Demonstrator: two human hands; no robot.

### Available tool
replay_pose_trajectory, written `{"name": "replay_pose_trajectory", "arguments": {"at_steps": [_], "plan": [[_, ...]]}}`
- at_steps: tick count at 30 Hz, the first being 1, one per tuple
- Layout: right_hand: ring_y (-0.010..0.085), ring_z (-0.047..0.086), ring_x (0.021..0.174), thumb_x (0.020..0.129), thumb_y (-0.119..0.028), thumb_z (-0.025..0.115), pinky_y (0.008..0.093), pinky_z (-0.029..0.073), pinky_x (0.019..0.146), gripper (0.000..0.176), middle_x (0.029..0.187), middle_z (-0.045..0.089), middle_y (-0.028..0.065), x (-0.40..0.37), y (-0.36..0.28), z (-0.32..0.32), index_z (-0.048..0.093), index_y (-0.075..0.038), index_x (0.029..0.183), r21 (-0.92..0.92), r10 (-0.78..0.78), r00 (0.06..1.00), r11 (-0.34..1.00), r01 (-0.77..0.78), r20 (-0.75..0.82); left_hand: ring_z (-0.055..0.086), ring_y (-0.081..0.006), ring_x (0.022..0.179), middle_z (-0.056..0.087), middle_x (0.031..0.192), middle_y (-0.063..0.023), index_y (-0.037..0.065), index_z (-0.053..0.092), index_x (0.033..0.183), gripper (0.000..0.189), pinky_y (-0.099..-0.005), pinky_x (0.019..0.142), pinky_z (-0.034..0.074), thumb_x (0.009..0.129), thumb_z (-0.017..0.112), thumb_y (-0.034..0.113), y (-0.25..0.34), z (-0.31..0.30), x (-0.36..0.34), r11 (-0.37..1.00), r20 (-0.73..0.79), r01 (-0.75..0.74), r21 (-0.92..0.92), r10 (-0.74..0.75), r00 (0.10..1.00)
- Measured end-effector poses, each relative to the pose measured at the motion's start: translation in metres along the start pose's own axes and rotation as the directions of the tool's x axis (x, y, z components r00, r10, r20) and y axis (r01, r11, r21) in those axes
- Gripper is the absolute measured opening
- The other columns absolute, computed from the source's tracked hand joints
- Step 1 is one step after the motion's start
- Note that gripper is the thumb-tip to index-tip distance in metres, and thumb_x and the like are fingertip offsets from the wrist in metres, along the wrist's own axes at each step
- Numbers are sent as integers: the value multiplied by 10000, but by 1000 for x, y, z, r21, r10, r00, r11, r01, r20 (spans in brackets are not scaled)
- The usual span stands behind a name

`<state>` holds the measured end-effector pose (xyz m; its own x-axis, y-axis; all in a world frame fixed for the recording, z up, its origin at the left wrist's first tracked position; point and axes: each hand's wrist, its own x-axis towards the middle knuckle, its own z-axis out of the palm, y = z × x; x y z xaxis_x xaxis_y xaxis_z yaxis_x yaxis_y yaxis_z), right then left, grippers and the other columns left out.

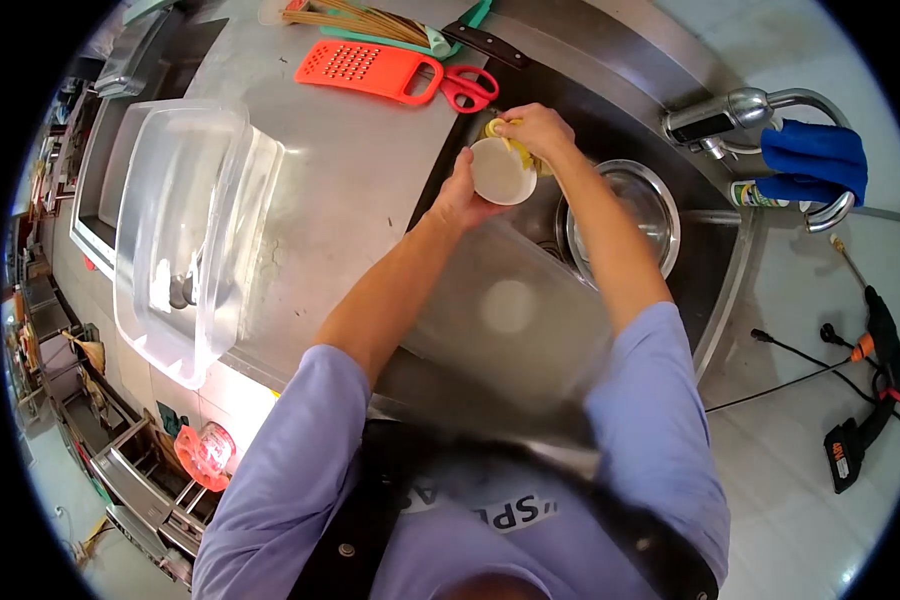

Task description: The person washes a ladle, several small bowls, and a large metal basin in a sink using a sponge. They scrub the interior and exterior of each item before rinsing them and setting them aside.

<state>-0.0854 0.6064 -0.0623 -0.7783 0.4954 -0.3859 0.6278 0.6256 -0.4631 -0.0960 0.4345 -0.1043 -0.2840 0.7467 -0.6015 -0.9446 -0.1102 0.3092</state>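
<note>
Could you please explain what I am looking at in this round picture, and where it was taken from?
There is no machine here. A person is working with bare hands, and the one picture comes from a camera worn on the head, looking down. Its wide lens bends the edges into a circle. Both arms reach out over a sink. The left hand holds a small white bowl, and the right hand holds a yellow sponge against it. On the steel counter lie a clear plastic tub, an orange grater and red scissors. A metal bowl sits in the sink, and a blue cloth hangs over the tap.
</note>
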Motion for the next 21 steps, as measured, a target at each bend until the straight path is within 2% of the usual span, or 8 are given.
{"name": "replay_pose_trajectory", "arguments": {"at_steps": [3,6,7,12,14,16,19,21], "plan": [[249,628,974,741,-465,658,369,492,829,370,1047,666,54,-16,-10,1,672,-276,1059,14,79,993,997,-78,-92,437,-280,1232,458,1319,-98,148,393,1329,559,-504,1016,350,954,247,536,-2,-5,-3,999,41,-19,30,18,999],[276,620,983,757,-438,653,397,487,837,414,1060,659,70,-23,9,20,641,-238,1119,168,-53,959,980,102,-277,458,-266,1210,467,1312,-93,170,403,1329,563,-511,997,371,945,256,555,-8,-5,-21,987,5,-5,163,4,1000],[293,623,958,779,-352,652,405,480,839,454,1057,650,124,-34,8,20,589,-121,1165,256,-94,933,948,191,-348,466,-270,1199,460,1317,-93,173,395,1327,552,-513,982,384,942,278,551,-9,-11,-26,983,18,-19,182,16,1000],[255,584,946,804,-157,603,361,454,834,336,1017,592,168,-121,18,82,523,9,1086,847,280,942,532,10,-187,482,-294,1166,426,1332,-94,165,344,1308,497,-513,912,438,930,403,483,-45,-22,-63,968,11,-70,239,69,998],[225,567,989,801,-122,585,343,443,843,306,1014,592,154,-149,5,111,532,-11,1081,767,362,898,640,-45,-249,484,-301,1161,426,1306,-93,170,325,1285,460,-509,911,441,916,445,418,-67,-18,-81,946,-37,-72,317,88,995],[232,573,978,812,-126,569,346,443,834,277,1023,599,131,-178,-6,110,536,-36,1071,764,205,967,645,-19,-149,495,-289,1150,439,1284,-86,174,340,1279,443,-505,901,453,917,429,413,-80,-28,-94,947,-90,-60,315,93,992],[281,590,938,829,-168,569,363,450,806,255,1021,616,131,-210,-2,122,540,-62,1059,797,-135,991,598,91,-12,492,-298,1151,431,1290,-80,214,335,1318,421,-519,851,486,939,421,374,-84,-66,-106,957,48,-22,290,8,999],[304,589,936,824,-164,568,375,456,800,254,1022,617,136,-236,1,110,543,-68,1058,631,-316,945,750,198,79,488,-300,1159,421,1313,-75,231,317,1370,439,-518,864,484,957,415,341,-88,-73,-122,963,93,24,270,-51,994]]}}
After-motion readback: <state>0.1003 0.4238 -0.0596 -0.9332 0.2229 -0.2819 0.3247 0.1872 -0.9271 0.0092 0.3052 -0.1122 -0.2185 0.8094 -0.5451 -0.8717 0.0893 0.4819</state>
